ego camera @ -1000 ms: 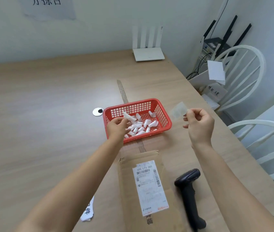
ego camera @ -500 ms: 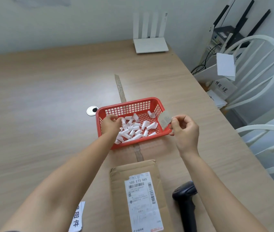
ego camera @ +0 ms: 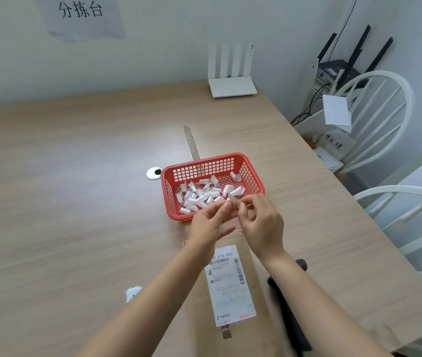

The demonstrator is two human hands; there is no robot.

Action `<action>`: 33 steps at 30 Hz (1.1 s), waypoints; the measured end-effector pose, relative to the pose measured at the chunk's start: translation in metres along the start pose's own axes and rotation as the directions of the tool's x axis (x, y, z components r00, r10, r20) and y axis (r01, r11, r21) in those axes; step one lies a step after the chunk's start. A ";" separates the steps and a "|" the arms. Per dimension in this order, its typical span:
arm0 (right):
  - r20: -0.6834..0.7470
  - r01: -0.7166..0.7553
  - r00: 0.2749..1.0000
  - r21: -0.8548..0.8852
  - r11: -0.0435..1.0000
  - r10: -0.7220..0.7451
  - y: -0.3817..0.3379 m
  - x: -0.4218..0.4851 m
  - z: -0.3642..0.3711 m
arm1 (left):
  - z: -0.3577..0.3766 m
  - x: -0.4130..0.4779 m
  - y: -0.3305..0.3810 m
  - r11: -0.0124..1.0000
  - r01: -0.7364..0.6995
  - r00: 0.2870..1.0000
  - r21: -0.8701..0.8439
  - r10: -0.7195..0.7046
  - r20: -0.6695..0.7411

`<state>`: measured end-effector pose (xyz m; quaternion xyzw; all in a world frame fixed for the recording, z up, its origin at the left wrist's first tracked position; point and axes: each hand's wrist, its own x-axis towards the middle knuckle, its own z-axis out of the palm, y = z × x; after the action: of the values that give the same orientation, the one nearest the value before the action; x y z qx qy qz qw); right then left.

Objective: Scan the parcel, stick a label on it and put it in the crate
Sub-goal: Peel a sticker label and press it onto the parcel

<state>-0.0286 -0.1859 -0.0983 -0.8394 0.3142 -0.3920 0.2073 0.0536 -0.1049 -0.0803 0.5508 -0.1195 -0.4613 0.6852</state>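
Note:
A brown parcel [ego camera: 253, 320] with a white shipping label [ego camera: 227, 284] lies flat on the table in front of me. A black hand scanner [ego camera: 288, 310] rests to its right, partly behind my right forearm. Just beyond the parcel stands a red basket [ego camera: 171, 194] holding several curled white label slips. Over the basket's near edge, my left hand [ego camera: 211, 222] and my right hand [ego camera: 261, 225] meet, both pinching one small white label [ego camera: 234, 200] between their fingertips.
A wooden table [ego camera: 63, 189] fills the view. A white router [ego camera: 231, 85] stands at the back edge, a small round disc [ego camera: 154, 173] left of the basket, a paper scrap [ego camera: 132, 293] near my left arm. White chairs [ego camera: 390, 130] and boxes stand to the right.
My left hand left the basket and came over to my right hand. Both hands now hold the label, nearer to me than before.

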 end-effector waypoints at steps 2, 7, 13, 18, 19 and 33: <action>0.000 0.064 0.998 -0.049 0.997 -0.064 -0.008 -0.012 -0.005 | 0.000 -0.013 -0.002 0.999 -0.015 1.000 -0.033 0.015 0.004; -0.010 0.158 0.987 -0.106 0.982 -0.159 -0.025 -0.041 -0.014 | -0.004 -0.040 -0.004 0.991 -0.044 0.998 -0.127 0.038 -0.048; -0.033 -0.195 0.979 0.127 0.973 0.200 -0.038 -0.063 -0.022 | -0.018 -0.068 -0.007 0.997 -0.009 0.989 -0.078 -0.003 -0.150; 0.300 -0.632 0.768 0.492 0.598 0.565 -0.039 -0.059 -0.032 | -0.035 -0.079 -0.011 0.997 0.034 0.983 -0.068 -0.046 -0.178; 0.299 -0.620 0.781 0.488 0.615 0.549 -0.039 -0.059 -0.033 | -0.038 -0.081 -0.012 0.997 0.045 0.982 -0.062 -0.055 -0.178; 0.283 -0.615 0.787 0.281 0.737 0.549 -0.029 -0.042 0.004 | -0.049 -0.032 -0.032 0.835 0.088 0.885 0.544 0.185 -0.427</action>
<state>-0.0354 -0.1361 -0.1057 -0.6778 0.4645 -0.2796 0.4966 0.0529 -0.0479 -0.1142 0.8139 -0.0940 -0.2446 0.5185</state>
